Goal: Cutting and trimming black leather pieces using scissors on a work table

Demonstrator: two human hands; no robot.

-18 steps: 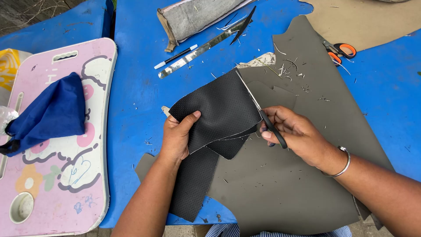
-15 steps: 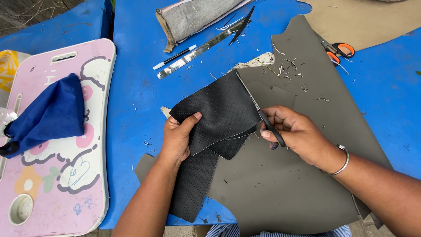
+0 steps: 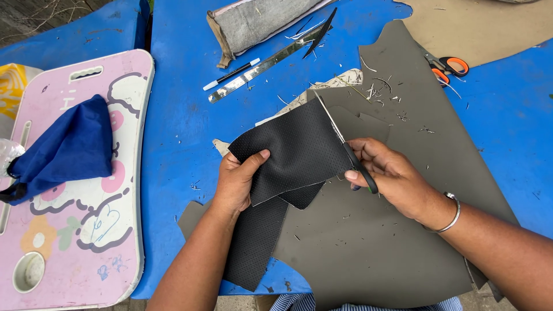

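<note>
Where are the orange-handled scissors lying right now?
In the head view, the orange-handled scissors lie at the upper right, on the far edge of the grey sheet next to the tan sheet, well beyond the right hand.

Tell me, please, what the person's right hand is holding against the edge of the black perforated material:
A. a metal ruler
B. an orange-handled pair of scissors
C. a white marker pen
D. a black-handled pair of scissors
D: the right hand grips black-handled scissors whose blades run along the edge of the black perforated piece, which the left hand holds; the orange-handled scissors lie untouched on the table.
</note>
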